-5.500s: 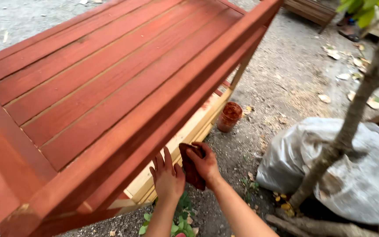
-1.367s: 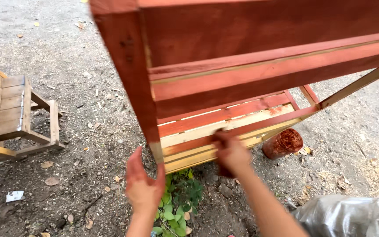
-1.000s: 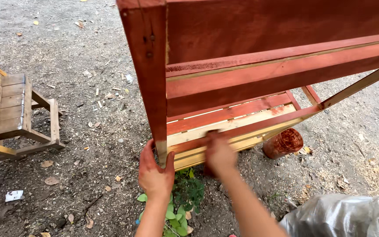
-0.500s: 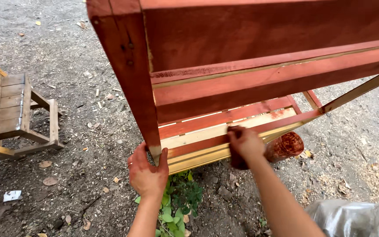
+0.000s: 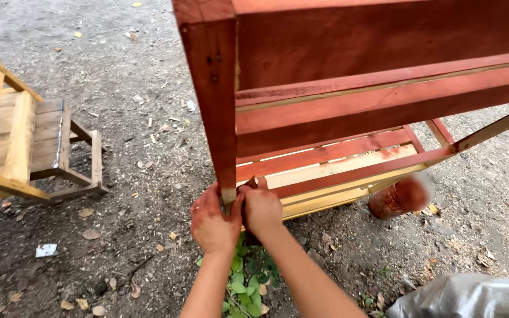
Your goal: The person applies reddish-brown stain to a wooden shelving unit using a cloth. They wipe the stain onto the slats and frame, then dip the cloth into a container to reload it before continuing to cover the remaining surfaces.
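A tall wooden frame stained red-brown (image 5: pixel 325 100) fills the upper right, with bare pale slats (image 5: pixel 337 171) low in the middle. Its near leg (image 5: pixel 213 118) comes down to my hands. My left hand (image 5: pixel 212 222) is wrapped around the bare lower end of that leg. Pressed against the same leg end from the right, my right hand (image 5: pixel 261 209) is closed on a dark stained cloth (image 5: pixel 250 184), of which only a corner shows. A stain-smeared jar (image 5: pixel 399 197) stands blurred on the ground to the right.
An unstained wooden chair (image 5: pixel 25 147) stands at the left on gravel. A small green plant (image 5: pixel 245 277) grows under my forearms. A grey sack (image 5: pixel 472 297) lies at the bottom right. Leaves and wood chips litter the ground.
My right hand has come back left from beside the jar to the bottom of the leg. My left hand has stayed on the leg end.
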{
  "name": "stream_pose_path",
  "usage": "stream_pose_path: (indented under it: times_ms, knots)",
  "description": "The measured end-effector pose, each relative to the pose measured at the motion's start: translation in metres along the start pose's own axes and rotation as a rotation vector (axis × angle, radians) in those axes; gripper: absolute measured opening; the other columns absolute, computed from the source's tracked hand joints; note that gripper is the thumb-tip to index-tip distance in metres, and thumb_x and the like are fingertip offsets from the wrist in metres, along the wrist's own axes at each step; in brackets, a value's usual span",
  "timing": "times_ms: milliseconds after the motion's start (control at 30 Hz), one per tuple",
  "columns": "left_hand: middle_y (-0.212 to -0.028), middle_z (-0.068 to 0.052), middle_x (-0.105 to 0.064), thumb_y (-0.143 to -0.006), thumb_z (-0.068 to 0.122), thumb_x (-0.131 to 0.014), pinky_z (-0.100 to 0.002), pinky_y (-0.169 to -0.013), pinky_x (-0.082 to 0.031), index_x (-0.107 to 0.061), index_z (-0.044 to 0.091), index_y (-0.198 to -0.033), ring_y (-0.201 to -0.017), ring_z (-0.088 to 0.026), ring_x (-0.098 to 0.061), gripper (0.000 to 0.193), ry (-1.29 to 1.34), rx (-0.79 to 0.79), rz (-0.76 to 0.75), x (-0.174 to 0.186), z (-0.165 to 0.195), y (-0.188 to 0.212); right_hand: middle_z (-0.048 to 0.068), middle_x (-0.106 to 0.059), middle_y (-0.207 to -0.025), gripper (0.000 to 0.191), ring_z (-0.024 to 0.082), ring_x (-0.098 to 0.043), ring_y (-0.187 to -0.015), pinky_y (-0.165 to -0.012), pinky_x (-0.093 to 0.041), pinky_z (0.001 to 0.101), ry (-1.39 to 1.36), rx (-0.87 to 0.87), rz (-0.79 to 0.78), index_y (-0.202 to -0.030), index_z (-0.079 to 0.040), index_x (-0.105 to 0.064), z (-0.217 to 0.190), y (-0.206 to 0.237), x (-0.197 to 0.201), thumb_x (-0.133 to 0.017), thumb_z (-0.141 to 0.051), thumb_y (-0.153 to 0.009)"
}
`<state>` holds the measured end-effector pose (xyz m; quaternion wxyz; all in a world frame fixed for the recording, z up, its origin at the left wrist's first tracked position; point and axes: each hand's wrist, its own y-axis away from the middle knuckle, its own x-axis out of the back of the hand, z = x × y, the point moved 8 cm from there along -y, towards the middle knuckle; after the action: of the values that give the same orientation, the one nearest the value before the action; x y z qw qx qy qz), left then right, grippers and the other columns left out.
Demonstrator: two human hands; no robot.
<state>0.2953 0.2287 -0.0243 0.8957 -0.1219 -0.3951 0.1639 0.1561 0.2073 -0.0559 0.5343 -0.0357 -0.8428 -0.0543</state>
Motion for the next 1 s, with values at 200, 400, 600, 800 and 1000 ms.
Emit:
stream_pose_path:
  times_ms: [200, 400, 600, 800, 1000]
  knots:
    - [-0.114, -0.005, -0.071, -0.08, 0.047, -0.077, -0.046, -0.096, -0.047, -0.063, 0.017, -0.122, -0.11, -0.032, -0.064, 0.053, -0.02, 0.046, -0.036, -0.001, 0.0, -0.006, 0.019, -0.061, -0.111, 0.023, 0.04, -0.066, -0.097, -0.081, -0.056, 0.0514, 0.178, 0.139, -0.229, -0.109, -0.022, -0.073, 0.014, 0.035, -0.035, -0.069, -0.025, -0.087]
    - [-0.12, -0.014, -0.067, -0.08, 0.047, -0.076, -0.049, -0.098, -0.044, -0.059, 0.009, -0.128, -0.116, -0.04, -0.06, 0.064, 0.07, -0.042, 0.114, 0.011, -0.006, 0.013, 0.012, -0.077, -0.124, 0.033, 0.025, -0.073, -0.11, -0.096, -0.058, 0.0379, -0.645, 0.007, -0.128, -0.118, -0.016, -0.078, 0.068, 0.073, -0.055, -0.078, -0.026, -0.086]
    - [-0.137, 0.0, -0.064, -0.096, 0.06, -0.054, -0.045, -0.1, -0.048, -0.047, 0.023, -0.15, -0.114, -0.031, -0.067, 0.065, 0.698, 1.109, -0.655, -0.066, -0.056, 0.116, 0.012, -0.072, -0.127, 0.04, 0.021, -0.07, -0.108, -0.092, -0.056, 0.036, -1.592, -0.412, -0.265, -0.132, -0.005, -0.067, 0.076, 0.071, -0.041, -0.062, -0.02, -0.096]
    - [-0.125, -0.006, -0.075, -0.086, 0.035, -0.071, -0.045, -0.087, -0.057, -0.064, 0.016, -0.134, -0.11, -0.024, -0.072, 0.053, 1.22, 1.167, -0.686, -0.059, -0.014, 0.109, 0.01, -0.069, -0.113, 0.061, 0.022, -0.07, -0.104, -0.09, -0.058, 0.0366, -1.682, -0.383, -0.116, -0.144, -0.009, -0.059, 0.072, 0.08, 0.013, -0.066, -0.006, -0.084]
    - [-0.111, -0.007, -0.078, -0.081, 0.022, -0.079, -0.035, -0.08, -0.057, -0.066, 0.008, -0.118, -0.096, -0.018, -0.073, 0.041, 1.09, 0.962, -0.404, -0.033, 0.003, 0.081, 0.009, -0.069, -0.1, 0.078, 0.021, -0.069, -0.088, -0.079, -0.058, 0.034, -1.366, -0.502, 0.244, -0.145, -0.012, -0.056, 0.122, 0.081, 0.041, -0.079, 0.008, -0.073]
